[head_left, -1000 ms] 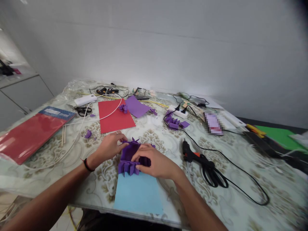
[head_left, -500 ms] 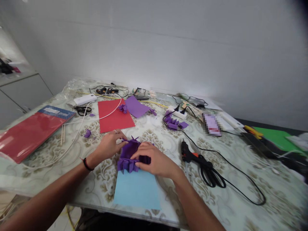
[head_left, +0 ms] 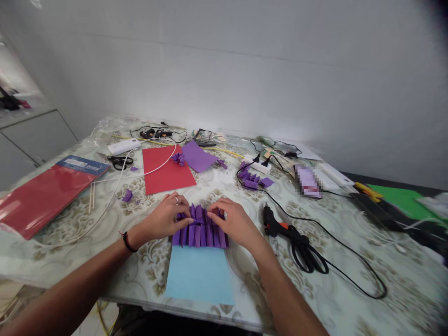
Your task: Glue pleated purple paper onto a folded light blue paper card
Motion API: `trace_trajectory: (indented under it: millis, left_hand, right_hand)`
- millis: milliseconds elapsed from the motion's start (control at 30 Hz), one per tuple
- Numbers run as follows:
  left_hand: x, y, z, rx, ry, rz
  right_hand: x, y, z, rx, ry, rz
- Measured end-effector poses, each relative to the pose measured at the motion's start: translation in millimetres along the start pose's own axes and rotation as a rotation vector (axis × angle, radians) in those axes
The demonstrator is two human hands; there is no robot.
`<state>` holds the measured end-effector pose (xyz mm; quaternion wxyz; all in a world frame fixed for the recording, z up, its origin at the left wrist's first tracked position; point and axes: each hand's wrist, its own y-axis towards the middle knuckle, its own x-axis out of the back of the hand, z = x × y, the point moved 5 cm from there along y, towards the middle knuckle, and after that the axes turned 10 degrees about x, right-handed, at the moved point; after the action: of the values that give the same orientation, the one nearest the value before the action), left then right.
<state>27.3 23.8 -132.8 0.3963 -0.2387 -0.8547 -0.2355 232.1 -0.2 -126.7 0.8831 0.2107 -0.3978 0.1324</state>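
Observation:
A pleated purple paper piece (head_left: 199, 231) lies flattened at the far end of a light blue sheet (head_left: 199, 275) near the table's front edge. My left hand (head_left: 164, 217) pinches its left end, fingers curled over the folds; a ring shows on one finger and a dark band sits at the wrist. My right hand (head_left: 234, 221) grips the right end, fingers bent down on the pleats. Both hands hold the piece against the table.
A black and orange glue gun (head_left: 280, 226) with its cord and black scissors (head_left: 310, 256) lie to the right. Red sheet (head_left: 166, 170), purple sheet (head_left: 199, 156), purple folded scraps (head_left: 252, 179), a second pair of scissors (head_left: 119, 161), a phone (head_left: 308, 181) and a red packet (head_left: 42, 193) lie farther out.
The purple piece, earlier bunched and raised between my hands, now lies spread flat with its pleats in a row. My hands have moved apart to its two ends.

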Motion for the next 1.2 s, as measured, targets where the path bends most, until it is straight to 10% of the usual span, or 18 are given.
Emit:
trace_trajectory:
  millis: [600,1200]
  left_hand:
    - [-28.1,-6.2,-7.3,-0.015,0.142,0.161]
    - [-2.5,1.1,-0.6,0.214,-0.148,-0.073]
  right_hand:
    - [-23.4,-17.7,-11.0,-0.173,-0.079,0.185]
    - [-9.9,-17.2,-15.2,-0.178,0.141,-0.008]
